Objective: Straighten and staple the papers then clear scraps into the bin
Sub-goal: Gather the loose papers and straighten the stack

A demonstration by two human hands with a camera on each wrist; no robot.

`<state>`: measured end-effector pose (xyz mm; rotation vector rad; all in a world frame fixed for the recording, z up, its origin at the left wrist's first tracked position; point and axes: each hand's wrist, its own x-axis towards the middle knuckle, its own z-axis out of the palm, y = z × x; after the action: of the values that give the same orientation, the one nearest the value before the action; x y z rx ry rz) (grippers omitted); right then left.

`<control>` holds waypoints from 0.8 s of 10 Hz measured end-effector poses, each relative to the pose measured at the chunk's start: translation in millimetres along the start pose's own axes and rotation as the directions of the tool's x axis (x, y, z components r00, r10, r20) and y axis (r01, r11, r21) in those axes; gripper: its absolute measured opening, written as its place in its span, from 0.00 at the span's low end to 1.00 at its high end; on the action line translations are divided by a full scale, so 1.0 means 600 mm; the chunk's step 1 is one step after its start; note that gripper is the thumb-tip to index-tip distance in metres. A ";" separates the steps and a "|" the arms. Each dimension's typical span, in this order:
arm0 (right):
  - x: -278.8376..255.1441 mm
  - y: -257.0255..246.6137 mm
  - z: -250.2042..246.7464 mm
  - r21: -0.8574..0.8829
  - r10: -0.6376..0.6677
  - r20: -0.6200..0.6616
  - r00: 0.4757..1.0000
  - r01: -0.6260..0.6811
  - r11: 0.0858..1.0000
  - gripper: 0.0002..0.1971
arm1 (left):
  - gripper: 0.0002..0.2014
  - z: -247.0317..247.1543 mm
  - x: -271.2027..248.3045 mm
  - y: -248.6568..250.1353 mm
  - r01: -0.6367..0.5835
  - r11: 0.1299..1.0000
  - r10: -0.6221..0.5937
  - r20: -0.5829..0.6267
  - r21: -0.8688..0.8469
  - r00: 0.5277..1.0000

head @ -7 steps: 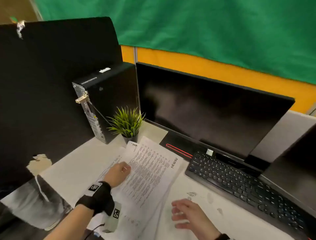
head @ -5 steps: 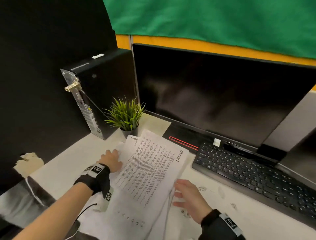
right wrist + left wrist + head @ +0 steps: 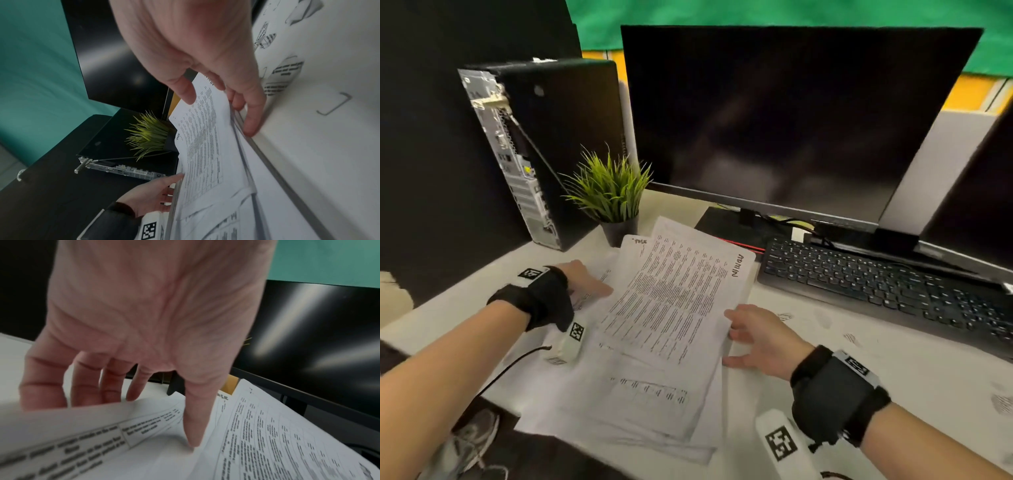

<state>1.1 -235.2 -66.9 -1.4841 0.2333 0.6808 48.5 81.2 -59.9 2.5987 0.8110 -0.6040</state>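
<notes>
A skewed stack of printed papers point(image 3: 671, 301) lies on the white desk point(image 3: 893, 394) in front of me. My left hand point(image 3: 585, 281) is at the stack's left edge; in the left wrist view its thumb point(image 3: 193, 418) presses down among the papers point(image 3: 267, 443) and its straight fingers point(image 3: 82, 382) reach behind a raised sheet. My right hand point(image 3: 753, 335) is at the right edge, thumb over the top sheet and fingers point(image 3: 252, 113) straight against the side of the papers point(image 3: 205, 146). Small paper scraps point(image 3: 784, 317) and a loose staple point(image 3: 335, 104) lie on the desk to the right.
A dark monitor point(image 3: 791, 120) and a black keyboard point(image 3: 876, 284) stand behind the papers. A potted green plant point(image 3: 613, 192) and a computer tower point(image 3: 544, 144) are at the back left. The desk's front edge runs close under my forearms.
My left hand slid off the top sheet to the stack's left edge. My right hand moved in to the right edge. The view tilted down.
</notes>
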 end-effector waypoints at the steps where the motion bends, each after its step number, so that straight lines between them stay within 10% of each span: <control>1: -0.022 0.005 0.021 0.014 -0.056 -0.036 0.998 0.057 0.998 0.05 | 0.35 -0.004 -0.014 0.005 -0.020 0.999 0.021 0.015 -0.035 1.000; 4: -0.056 0.041 0.037 -0.152 -0.132 -0.027 0.991 0.126 0.980 0.15 | 0.47 -0.002 -0.102 0.031 -0.242 0.958 0.258 0.089 -0.155 0.962; 6: -0.065 0.040 0.048 0.094 -0.117 0.039 0.992 0.113 0.989 0.17 | 0.38 0.000 -0.153 0.059 -0.373 0.905 0.326 -0.229 -0.203 0.917; 8: -0.050 0.037 0.050 0.184 -0.062 -0.032 0.998 0.067 0.981 0.18 | 0.37 -0.023 -0.244 0.085 -0.727 0.679 0.624 -0.444 -0.100 0.643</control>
<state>-42.5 -215.7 -65.9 -1.3176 0.2605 0.5716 -26.0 -18.0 33.9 2.5035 -0.0709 0.2343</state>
